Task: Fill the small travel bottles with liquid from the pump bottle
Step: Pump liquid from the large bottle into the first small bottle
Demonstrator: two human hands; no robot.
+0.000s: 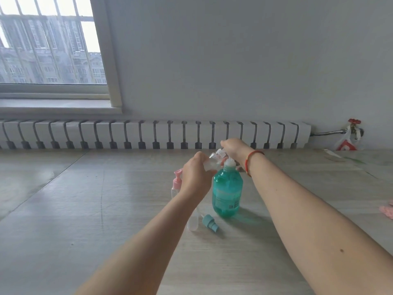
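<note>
A teal pump bottle [227,192] stands upright on the wooden table [89,209], its white pump head under my right hand [234,149], which rests on top of it. My left hand [194,177] grips a small clear travel bottle [213,160], tilted with its mouth at the pump's nozzle. A pink-capped travel bottle [176,184] stands just left of my left hand, partly hidden. A teal pump cap [209,223] and a clear travel bottle [193,222] lie on the table in front of the pump bottle.
A white radiator [148,135] runs along the wall behind the table, with a red valve [354,126] at its right end. A pink object [387,210] lies at the table's right edge. A window [49,50] is at the upper left.
</note>
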